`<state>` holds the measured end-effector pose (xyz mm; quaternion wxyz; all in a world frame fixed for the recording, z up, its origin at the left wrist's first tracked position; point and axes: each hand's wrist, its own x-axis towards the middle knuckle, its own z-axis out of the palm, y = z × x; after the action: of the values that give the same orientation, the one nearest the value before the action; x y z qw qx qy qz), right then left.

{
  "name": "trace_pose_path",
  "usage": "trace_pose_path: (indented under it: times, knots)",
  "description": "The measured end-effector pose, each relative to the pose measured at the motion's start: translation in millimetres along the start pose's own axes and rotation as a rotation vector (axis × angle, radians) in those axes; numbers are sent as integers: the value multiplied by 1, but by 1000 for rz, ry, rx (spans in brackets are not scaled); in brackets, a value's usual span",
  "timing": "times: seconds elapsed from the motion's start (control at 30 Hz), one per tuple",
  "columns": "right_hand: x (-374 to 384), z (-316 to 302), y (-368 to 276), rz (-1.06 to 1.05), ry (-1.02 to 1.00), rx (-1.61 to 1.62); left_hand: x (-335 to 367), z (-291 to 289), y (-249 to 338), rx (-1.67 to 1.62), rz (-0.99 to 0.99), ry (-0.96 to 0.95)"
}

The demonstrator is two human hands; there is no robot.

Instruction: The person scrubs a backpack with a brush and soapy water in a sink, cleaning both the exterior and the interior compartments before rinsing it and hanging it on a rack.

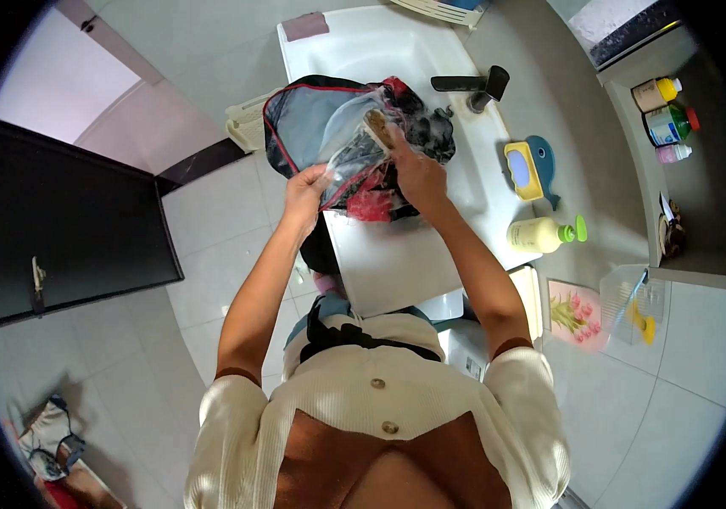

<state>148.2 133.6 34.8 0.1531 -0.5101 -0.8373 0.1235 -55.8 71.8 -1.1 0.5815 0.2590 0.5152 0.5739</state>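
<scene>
A black bag with red trim and a grey-blue lining (pixel 302 125) lies spread over the white sink, wet and streaked with suds. My left hand (pixel 304 195) pinches its red-trimmed edge near the front. In my right hand (pixel 420 176) is a scrubbing brush (pixel 377 129), brown on the side that shows, pressed against or just over the soapy fabric. My right fingers are partly hidden behind the hand and foam. Part of the bag hangs down over the sink's left edge.
Right of the basin stand a black tap (pixel 483 90), a whale-shaped soap dish (pixel 539 170) and a pale yellow pump bottle (pixel 541 234). Small bottles (pixel 667 123) fill a wall shelf at far right. A black door (pixel 66 222) is at left, and a cloth pile (pixel 51 437) lies lower left.
</scene>
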Motion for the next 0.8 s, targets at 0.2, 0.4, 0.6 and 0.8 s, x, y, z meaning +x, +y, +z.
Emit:
trace_pose_path:
  times: [0.2, 0.4, 0.6, 0.8]
  knots:
    - [-13, 16, -24, -115, -136, 7, 2, -10, -7, -223, -139, 33]
    - [-6, 28, -11, -170, -44, 159, 15, -26, -26, -102, -88, 93]
    - [15, 22, 31, 88, -124, -49, 5, -7, -23, 74, 74, 32]
    - [1, 1, -3, 186, -74, 93, 22, -14, 7, 765, 440, 337]
